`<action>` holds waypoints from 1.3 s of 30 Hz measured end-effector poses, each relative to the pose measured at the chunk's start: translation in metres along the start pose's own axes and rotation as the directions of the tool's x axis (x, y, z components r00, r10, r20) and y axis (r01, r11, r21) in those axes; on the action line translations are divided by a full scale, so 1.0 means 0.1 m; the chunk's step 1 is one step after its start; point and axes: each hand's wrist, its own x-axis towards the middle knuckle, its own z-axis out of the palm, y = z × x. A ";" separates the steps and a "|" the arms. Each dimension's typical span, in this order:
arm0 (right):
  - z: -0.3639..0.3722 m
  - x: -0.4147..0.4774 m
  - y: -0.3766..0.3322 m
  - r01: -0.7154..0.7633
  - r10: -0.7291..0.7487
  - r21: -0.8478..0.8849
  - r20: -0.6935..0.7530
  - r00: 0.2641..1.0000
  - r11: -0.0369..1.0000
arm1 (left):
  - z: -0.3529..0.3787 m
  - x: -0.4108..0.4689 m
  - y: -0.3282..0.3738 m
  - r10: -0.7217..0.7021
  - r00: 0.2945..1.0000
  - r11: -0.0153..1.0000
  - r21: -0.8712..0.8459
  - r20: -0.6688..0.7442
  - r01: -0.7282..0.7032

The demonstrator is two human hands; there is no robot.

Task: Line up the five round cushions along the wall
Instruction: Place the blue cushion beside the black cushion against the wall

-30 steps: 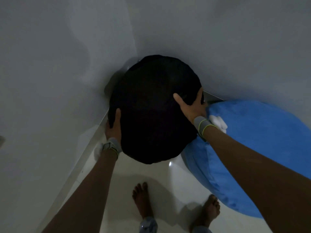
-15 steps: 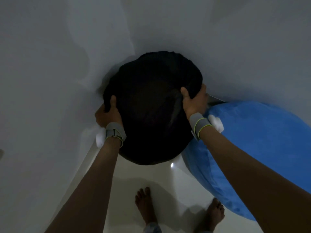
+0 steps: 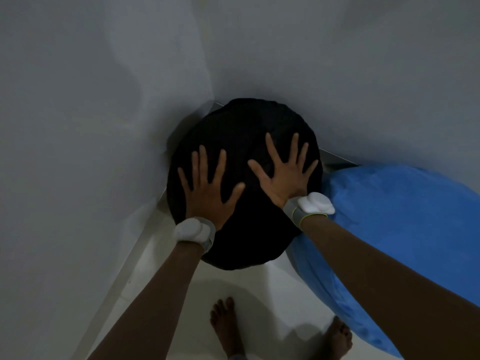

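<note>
A moment before, my hands had gripped the black cushion (image 3: 244,183) by its sides, thumbs hooked over the rim. Now the grip was gone: my left hand (image 3: 207,193) and right hand (image 3: 283,178) both lay flat on its face, fingers spread wide, holding nothing, only pressing. The cushion had also dropped lower and deeper into the corner (image 3: 211,101) where the two walls met, its lower edge down by the floor (image 3: 259,287).

I took that to mean the placing was done and I was patting it into its spot. It stood leaning back against the wall, first in the row. The blue cushion (image 3: 389,229) sat just beside it on the right, its edge touching or tucked slightly behind the black one; I could not tell which. It too leaned along the wall.

So two cushions looked to be in line. The other three were out of view, and I judged the task well short of half finished. My bare feet stood close below, near the blue one's lower edge.
</note>
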 end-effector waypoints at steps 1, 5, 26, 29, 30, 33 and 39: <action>0.07 0.05 -0.02 -0.005 0.005 -0.018 -0.012 1.000 1.000 | 0.07 0.03 -0.04 0.037 0.998 0.998 0.040 0.040 -0.039; 0.38 0.40 -0.09 0.007 -0.011 -0.051 -0.089 0.996 0.999 | 0.30 0.38 -0.29 -0.032 0.993 0.995 0.094 0.114 0.021; 1.23 1.01 0.00 0.022 -0.036 -0.162 -0.086 0.996 0.986 | 1.11 0.89 -0.73 -0.093 0.968 0.981 0.190 0.234 0.048; 0.95 0.90 -0.07 0.013 -0.023 -0.155 -0.059 0.998 0.988 | 0.84 0.84 -0.61 -0.091 0.969 0.980 0.196 0.228 0.046; 0.84 0.86 -0.10 0.016 -0.024 -0.142 -0.053 0.998 0.990 | 0.73 0.82 -0.56 -0.088 0.972 0.981 0.190 0.218 0.046; 0.48 0.73 -0.16 0.017 -0.021 -0.117 -0.035 0.999 0.993 | 0.39 0.76 -0.41 -0.079 0.974 0.983 0.178 0.210 0.042; -0.10 0.38 -0.05 0.024 -0.027 -0.118 -0.020 0.999 0.993 | -0.08 0.60 0.00 -0.092 0.970 0.983 0.175 0.224 0.053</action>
